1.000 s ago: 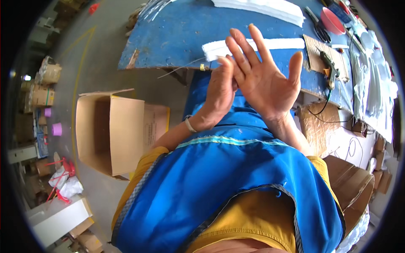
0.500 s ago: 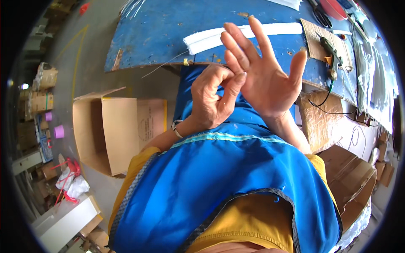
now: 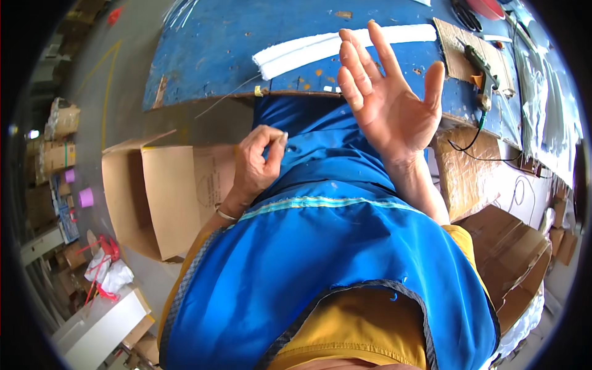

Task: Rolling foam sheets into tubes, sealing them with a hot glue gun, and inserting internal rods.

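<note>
My left hand (image 3: 259, 159) is over the blue apron (image 3: 320, 246), thumb and fingertips pinched together. Anything between them is too small to make out. To its right, my right hand (image 3: 398, 111) is raised with the palm showing and fingers apart, holding nothing. Behind its fingertips a long white fabric-like strip (image 3: 302, 54) lies on the blue table (image 3: 216, 52). A thin wire or thread (image 3: 228, 97) sticks out near the strip's left end and hangs past the table edge. A glue gun (image 3: 481, 65) rests on a cardboard piece (image 3: 451, 48) at the right.
An open cardboard box (image 3: 176, 200) stands on the floor at left. Another open box (image 3: 509, 262) and a wrapped carton (image 3: 467, 176) are at right. White strips (image 3: 546, 117) hang over the table's right side. Black scissors (image 3: 466, 16) lie beside a pink bowl (image 3: 487, 8).
My left hand has pulled away from my right palm, moving left and down, still pinched. My right hand stays raised and spread, its fingers slightly shifted.
</note>
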Available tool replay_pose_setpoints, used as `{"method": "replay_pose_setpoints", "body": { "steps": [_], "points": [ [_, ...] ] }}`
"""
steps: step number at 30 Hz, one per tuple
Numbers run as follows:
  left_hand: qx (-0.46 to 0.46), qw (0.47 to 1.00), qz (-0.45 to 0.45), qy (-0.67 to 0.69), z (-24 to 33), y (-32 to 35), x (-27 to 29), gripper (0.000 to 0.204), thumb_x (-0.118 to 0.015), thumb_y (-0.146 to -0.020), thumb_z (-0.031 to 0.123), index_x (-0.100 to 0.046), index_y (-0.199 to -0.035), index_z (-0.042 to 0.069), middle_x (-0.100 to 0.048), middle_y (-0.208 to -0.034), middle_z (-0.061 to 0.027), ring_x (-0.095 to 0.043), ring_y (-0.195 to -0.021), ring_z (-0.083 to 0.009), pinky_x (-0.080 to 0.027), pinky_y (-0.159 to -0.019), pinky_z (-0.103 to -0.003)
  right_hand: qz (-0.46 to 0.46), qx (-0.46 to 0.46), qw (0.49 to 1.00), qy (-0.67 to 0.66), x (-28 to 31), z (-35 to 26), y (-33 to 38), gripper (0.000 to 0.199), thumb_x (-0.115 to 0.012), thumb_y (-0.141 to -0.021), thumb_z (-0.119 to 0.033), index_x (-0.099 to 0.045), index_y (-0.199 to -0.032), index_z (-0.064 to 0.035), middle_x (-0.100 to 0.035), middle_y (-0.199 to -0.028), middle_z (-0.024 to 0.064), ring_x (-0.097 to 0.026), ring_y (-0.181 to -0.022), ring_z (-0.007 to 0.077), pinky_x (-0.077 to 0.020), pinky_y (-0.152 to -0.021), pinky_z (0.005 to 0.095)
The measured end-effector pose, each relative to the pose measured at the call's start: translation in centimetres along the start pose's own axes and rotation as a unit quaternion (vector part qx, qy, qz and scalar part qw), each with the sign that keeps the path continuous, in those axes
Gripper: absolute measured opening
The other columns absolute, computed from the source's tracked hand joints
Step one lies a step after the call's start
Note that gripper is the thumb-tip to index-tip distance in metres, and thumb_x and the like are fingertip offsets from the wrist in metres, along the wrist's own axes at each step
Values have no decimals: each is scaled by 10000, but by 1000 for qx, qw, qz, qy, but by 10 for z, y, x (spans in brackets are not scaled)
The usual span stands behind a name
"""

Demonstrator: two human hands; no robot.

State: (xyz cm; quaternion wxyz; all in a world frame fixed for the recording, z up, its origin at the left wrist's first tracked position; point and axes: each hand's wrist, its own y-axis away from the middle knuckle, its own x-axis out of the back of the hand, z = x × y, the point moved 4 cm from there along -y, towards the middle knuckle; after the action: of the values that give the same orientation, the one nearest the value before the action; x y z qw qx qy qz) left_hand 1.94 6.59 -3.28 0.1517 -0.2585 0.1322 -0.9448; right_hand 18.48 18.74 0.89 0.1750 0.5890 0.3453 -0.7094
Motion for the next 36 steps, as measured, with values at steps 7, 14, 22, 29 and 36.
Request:
{"method": "replay_pose_setpoints", "body": {
  "steps": [7, 14, 22, 29, 36],
  "points": [
    [-86, 995, 52, -28, 17, -2, -2, 163, -695, -737, -12, -540, -733, 39, -556, -677, -57, -539, -604, -196, -437, -559, -292, -20, -24, 999, -16, 4, 8, -3, 862, -529, -844, -538, -124, -1441, -66, -123, -1474, 236, -222, -1354, 330, -196, -1109, 447],
    [-140, 988, 33, 63, 55, -39, -27, 172, -716, -750, 51, -594, -866, 15, -602, -779, -79, -584, -683, -205, -478, -627, -288, 3, 4, 990, 140, -2, 18, 4, 858, -371, -861, -639, -107, -1445, -68, -146, -1468, 239, -201, -1360, 330, -177, -1114, 413],
    [-42, 998, 8, 35, 54, -45, -40, 50, -618, -793, 5, -571, -806, 15, -600, -761, -124, -592, -679, -280, -462, -602, -344, -65, 62, 935, 344, 5, 26, 4, 814, -233, -887, -651, -199, -1418, -34, -347, -1384, 198, -370, -1271, 301, -253, -1063, 397],
    [-153, 987, 29, -35, 56, -42, -43, 106, -567, -776, -29, -537, -874, -3, -565, -813, -154, -561, -741, -335, -455, -650, -401, -73, 63, 914, 394, 5, 25, 6, 896, -230, -861, -691, -120, -1429, -7, -250, -1424, 247, -299, -1313, 330, -201, -1088, 399],
    [-179, 982, 46, -42, 55, -40, -45, 96, -571, -790, -51, -529, -858, 2, -537, -746, -125, -542, -622, -283, -433, -557, -340, -57, 62, 904, 419, 5, 26, 11, 883, -268, -861, -683, -178, -1413, 1, -320, -1396, 204, -362, -1274, 306, -255, -1057, 413]
  ]
}}
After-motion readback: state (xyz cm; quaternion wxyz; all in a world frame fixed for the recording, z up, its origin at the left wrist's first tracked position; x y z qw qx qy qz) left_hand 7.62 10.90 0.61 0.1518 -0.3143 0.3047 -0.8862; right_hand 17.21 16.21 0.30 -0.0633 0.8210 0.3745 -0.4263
